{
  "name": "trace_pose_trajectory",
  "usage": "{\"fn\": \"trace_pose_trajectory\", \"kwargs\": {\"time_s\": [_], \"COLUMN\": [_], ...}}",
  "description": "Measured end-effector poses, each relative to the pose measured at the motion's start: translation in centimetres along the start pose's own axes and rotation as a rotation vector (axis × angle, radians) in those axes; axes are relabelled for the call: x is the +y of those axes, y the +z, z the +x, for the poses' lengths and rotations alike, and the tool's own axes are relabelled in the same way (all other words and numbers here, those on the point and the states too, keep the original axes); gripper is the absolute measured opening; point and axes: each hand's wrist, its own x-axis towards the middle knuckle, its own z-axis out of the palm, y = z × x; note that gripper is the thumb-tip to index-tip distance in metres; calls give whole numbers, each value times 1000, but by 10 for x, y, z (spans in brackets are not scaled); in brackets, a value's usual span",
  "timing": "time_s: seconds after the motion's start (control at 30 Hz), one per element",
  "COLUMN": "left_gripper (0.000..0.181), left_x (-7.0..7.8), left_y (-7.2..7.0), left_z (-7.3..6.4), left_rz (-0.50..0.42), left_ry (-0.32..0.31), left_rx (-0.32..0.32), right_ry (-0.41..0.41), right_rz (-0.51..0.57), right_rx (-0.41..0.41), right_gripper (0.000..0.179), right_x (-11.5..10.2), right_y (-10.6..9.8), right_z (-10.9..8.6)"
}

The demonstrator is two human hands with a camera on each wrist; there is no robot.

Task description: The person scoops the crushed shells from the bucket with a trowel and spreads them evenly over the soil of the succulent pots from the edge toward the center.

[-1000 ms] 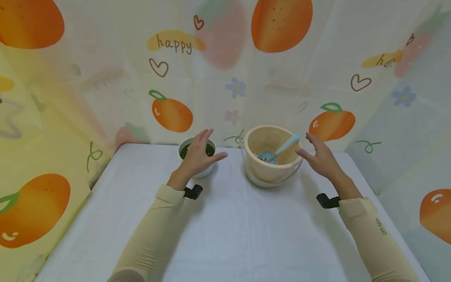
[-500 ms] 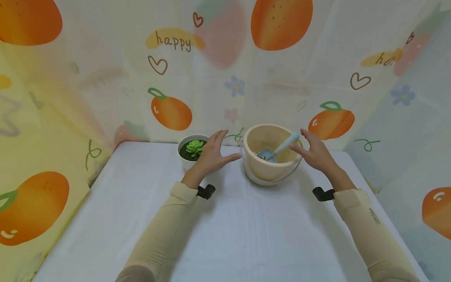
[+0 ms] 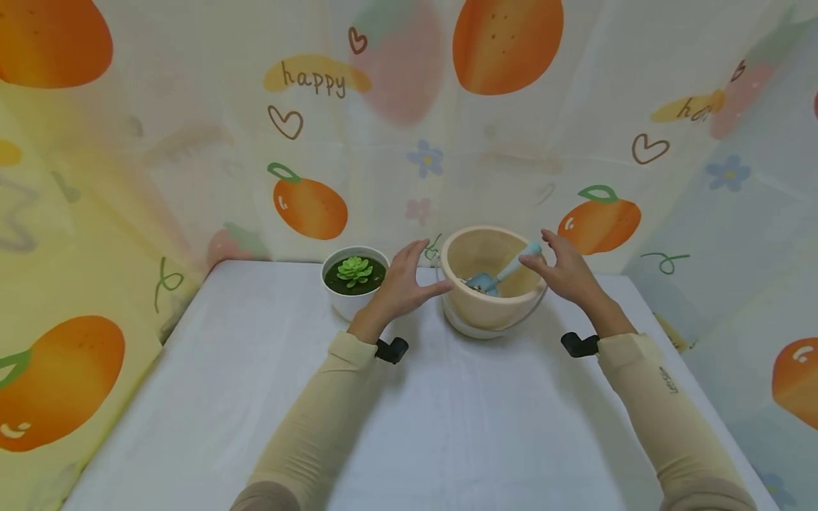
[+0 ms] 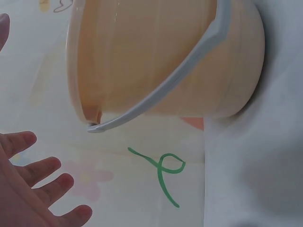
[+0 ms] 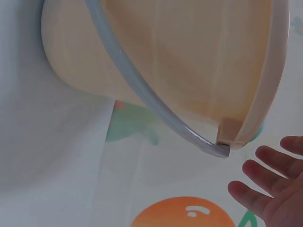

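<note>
A cream bucket point(image 3: 486, 312) with a grey handle point(image 4: 165, 85) stands at the back of the table. Inside it a blue toy shovel point(image 3: 511, 268) leans against the rim, its scoop down among small bits. My left hand point(image 3: 404, 287) is just left of the bucket, fingers spread and thumb toward the rim, holding nothing. To the bucket's right, my right hand point(image 3: 570, 275) is spread the same way, thumb near the shovel's grip end. In the right wrist view, the fingers point(image 5: 265, 175) lie apart from the handle's pivot.
Left of the left hand stands a white pot point(image 3: 348, 305) with a green succulent point(image 3: 354, 271) in dark soil. A white cloth covers the table point(image 3: 460, 426). Printed fabric point(image 3: 383, 142) hangs right behind the pot and bucket, and at both sides.
My left hand has moved right, from in front of the pot to beside the bucket, uncovering the succulent. The right hand has shifted slightly left toward the bucket.
</note>
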Motion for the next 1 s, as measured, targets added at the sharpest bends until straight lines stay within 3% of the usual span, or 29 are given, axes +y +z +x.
{"fn": "trace_pose_trajectory", "kwargs": {"time_s": [0.67,1.0], "left_gripper": [96,101], "left_x": [0,-2], "left_y": [25,34], "left_z": [12,16], "left_rz": [-40,-70], "left_ry": [-30,-10], "left_rx": [-39,-21], "right_ry": [73,38], "right_rz": [2,73], "right_rx": [-47,39], "right_gripper": [88,74], "right_x": [14,25], "right_y": [8,15], "right_z": [17,23]}}
